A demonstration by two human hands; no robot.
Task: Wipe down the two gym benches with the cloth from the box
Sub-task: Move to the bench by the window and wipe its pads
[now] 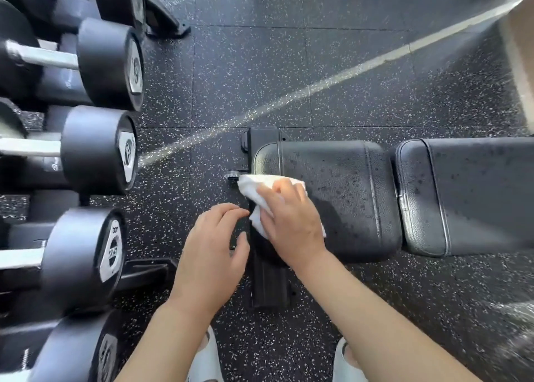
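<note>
Speckled rubber floor [318, 72]; dumbbell rack [95, 121] left; cloth [254, 188] on bench [341, 196].

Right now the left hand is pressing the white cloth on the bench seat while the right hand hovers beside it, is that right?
Not quite, the hands are swapped. In the head view the right hand presses the white cloth on the bench seat, while the left hand hovers beside it, holding nothing.
</note>
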